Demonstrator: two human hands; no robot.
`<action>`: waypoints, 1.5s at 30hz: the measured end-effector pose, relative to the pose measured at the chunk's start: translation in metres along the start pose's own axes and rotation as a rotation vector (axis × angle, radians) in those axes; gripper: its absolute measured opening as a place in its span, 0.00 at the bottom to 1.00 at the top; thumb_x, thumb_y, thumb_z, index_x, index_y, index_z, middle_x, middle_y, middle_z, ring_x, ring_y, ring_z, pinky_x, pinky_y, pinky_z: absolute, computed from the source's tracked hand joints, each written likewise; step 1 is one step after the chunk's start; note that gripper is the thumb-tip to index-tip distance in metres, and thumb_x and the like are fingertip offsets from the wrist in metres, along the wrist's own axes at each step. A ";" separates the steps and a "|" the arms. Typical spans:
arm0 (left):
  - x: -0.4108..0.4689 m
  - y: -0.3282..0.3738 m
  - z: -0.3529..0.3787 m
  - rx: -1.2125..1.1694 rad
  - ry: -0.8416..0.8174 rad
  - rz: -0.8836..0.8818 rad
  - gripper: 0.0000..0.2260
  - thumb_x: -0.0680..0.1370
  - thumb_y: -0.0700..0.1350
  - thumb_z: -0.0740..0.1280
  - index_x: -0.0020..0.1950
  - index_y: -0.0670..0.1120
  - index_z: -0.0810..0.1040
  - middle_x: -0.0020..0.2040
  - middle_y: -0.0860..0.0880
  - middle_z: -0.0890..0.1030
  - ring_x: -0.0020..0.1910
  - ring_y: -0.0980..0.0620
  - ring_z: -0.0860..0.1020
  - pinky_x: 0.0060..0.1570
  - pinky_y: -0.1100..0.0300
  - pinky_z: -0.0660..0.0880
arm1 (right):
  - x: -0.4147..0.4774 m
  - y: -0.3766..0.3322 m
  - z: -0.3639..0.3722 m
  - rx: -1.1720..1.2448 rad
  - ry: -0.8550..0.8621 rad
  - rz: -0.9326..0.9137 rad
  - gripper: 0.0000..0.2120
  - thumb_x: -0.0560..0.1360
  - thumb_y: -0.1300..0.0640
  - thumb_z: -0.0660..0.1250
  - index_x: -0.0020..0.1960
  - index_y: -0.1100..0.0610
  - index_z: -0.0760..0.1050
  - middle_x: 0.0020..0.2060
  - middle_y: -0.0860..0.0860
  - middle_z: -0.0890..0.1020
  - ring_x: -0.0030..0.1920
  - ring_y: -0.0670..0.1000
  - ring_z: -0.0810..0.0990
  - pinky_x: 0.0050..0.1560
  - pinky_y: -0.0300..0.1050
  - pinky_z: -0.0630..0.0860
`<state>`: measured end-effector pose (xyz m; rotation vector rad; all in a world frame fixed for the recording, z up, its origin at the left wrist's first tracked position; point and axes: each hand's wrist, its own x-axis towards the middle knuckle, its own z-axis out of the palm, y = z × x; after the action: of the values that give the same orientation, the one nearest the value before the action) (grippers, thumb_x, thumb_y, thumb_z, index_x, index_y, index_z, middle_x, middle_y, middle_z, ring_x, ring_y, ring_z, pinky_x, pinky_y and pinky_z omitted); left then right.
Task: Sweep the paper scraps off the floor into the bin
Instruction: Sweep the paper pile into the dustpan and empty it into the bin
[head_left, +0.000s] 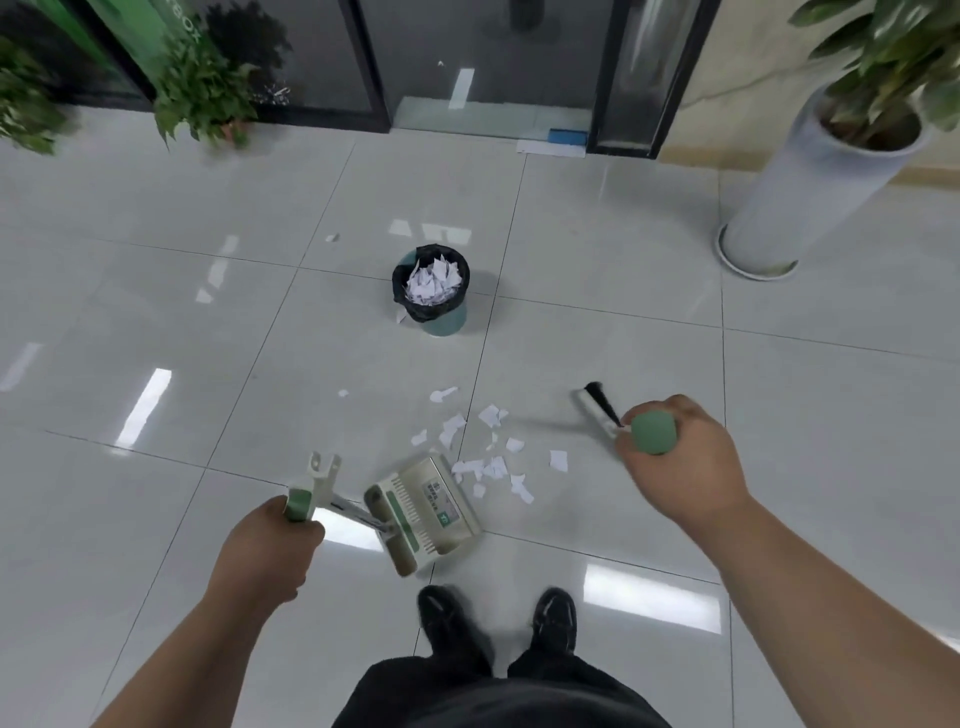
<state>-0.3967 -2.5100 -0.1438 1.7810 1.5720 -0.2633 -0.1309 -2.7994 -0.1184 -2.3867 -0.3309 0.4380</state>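
- The dustpan is gripped by its handle in the left hand.
- The broom is clasped at its green end by the right hand; its head is blurred, perhaps lifted.
- Scraps are strewn between the hands; the bin is set well beyond them.

Dustpan label unreadable (print too small, blurred).

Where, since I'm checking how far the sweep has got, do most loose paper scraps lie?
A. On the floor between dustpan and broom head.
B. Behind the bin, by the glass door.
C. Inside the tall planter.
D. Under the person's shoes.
A: the paper scraps lie scattered on the floor right of the dustpan and left of the broom head, nearer the person than the bin.
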 end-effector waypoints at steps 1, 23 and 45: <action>0.000 -0.004 -0.003 -0.008 0.000 -0.003 0.06 0.71 0.36 0.60 0.45 0.35 0.71 0.30 0.44 0.69 0.27 0.47 0.66 0.28 0.57 0.67 | -0.009 -0.008 0.006 0.022 0.001 0.007 0.02 0.72 0.58 0.73 0.45 0.55 0.83 0.46 0.53 0.80 0.43 0.59 0.80 0.46 0.50 0.79; 0.093 -0.134 -0.142 -0.142 -0.194 0.053 0.06 0.73 0.34 0.60 0.39 0.44 0.69 0.31 0.45 0.68 0.26 0.47 0.65 0.25 0.62 0.64 | -0.139 -0.188 0.136 0.383 0.288 0.278 0.06 0.74 0.56 0.70 0.49 0.46 0.80 0.42 0.61 0.84 0.31 0.54 0.76 0.30 0.44 0.73; 0.122 -0.161 -0.156 -0.332 -0.190 -0.121 0.04 0.75 0.34 0.62 0.42 0.42 0.71 0.33 0.43 0.69 0.27 0.47 0.66 0.29 0.59 0.67 | -0.102 -0.249 0.241 0.474 0.334 0.465 0.28 0.64 0.32 0.69 0.46 0.56 0.80 0.37 0.52 0.84 0.35 0.53 0.80 0.38 0.46 0.76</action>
<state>-0.5653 -2.3197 -0.1675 1.3689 1.4915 -0.2079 -0.3482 -2.5113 -0.1021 -2.0021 0.4429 0.2730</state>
